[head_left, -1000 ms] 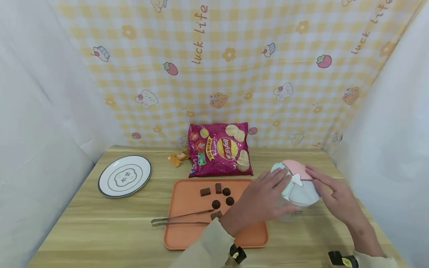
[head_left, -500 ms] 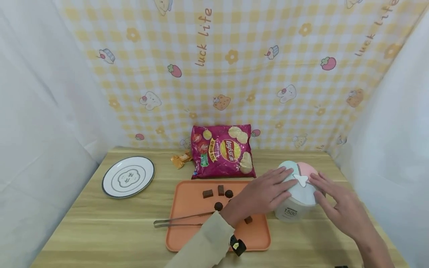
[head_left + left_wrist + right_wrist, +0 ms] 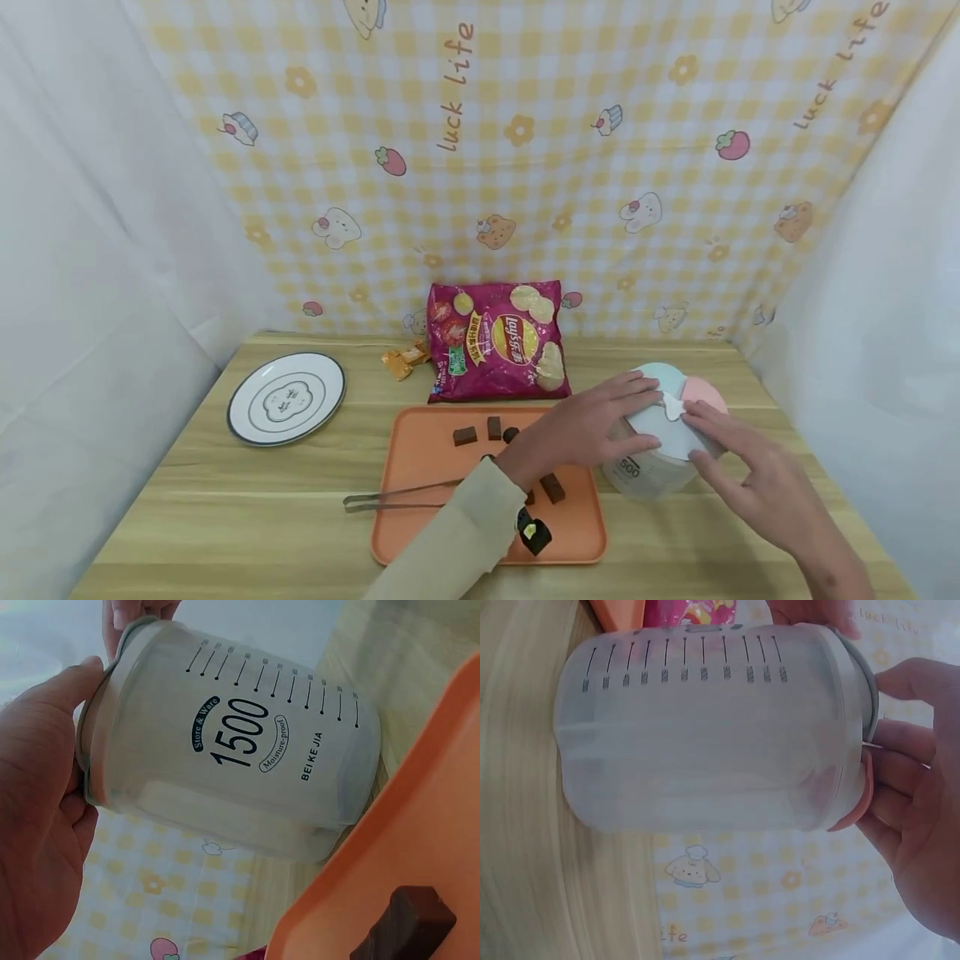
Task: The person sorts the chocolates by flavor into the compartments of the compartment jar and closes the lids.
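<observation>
A translucent storage jar point(image 3: 232, 742) marked 1500 stands upright on the table at the right. Its lid point(image 3: 660, 429) has mint, pink and pale grey sections with a small white bow-shaped piece at the centre. My left hand point(image 3: 600, 421) grips the lid from the left, fingers across its top and thumb at the front edge. From the right, my right hand point(image 3: 757, 467) holds the lid, with its fingertips near the white piece and its thumb at the rim. In the right wrist view, the fingers of the right hand point(image 3: 915, 780) curl at the lid's edge.
An orange tray point(image 3: 420, 533) left of the jar bears several chocolates point(image 3: 465, 436) and metal tongs point(image 3: 397, 496). Behind it lies a purple chip bag point(image 3: 491, 342) beside orange-wrapped sweets point(image 3: 403, 360). A white plate point(image 3: 251, 400) sits at the far left.
The lid's coloured sections and the 1500 print have turned clockwise, seen from above, the print shifting left. Both hands stay at the lid with changed finger positions.
</observation>
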{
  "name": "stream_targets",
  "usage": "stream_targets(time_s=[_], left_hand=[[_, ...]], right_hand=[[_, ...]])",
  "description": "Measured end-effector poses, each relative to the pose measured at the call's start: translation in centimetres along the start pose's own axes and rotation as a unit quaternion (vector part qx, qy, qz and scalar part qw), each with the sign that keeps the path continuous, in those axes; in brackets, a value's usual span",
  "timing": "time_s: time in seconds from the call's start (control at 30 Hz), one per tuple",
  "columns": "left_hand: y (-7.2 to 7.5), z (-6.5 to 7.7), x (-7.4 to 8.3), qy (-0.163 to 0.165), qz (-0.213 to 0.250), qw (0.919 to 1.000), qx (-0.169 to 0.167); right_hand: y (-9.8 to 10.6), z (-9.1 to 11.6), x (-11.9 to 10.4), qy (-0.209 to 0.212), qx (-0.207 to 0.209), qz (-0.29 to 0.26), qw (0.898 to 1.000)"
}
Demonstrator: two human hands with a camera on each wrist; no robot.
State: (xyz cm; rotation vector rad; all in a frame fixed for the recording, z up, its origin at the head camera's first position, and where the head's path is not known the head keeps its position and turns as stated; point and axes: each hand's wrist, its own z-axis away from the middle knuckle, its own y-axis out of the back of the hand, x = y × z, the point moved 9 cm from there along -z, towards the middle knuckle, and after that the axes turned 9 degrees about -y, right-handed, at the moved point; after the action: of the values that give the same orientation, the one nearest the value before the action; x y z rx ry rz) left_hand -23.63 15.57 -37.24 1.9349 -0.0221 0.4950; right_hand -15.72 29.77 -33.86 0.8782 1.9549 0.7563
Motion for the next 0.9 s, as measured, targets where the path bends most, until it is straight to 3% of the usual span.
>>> stream_targets(time_s=[0.2,0.43,0.6,0.9], left_hand=[[0.0,0.1,-0.3,-0.018,0.016,0.9997,-0.002],[0.0,0.3,-0.5,-0.044,0.04,0.9982,0.006],[-0.2,0.2,-0.8,-0.049,0.06,0.9968,0.019],[-0.4,0.2,-0.7,-0.056,0.043,0.9968,0.038]], right_hand=[[-0.8,-0.3,0.8,0.002,-0.038,-0.004,0.999],[-1.3,-0.7,1.7,0.033,-0.043,0.011,0.998],[-1.4,-0.9,1.8,0.051,-0.024,0.017,0.998],[-1.8,-0.4,2.3,0.046,0.012,0.016,0.999]])
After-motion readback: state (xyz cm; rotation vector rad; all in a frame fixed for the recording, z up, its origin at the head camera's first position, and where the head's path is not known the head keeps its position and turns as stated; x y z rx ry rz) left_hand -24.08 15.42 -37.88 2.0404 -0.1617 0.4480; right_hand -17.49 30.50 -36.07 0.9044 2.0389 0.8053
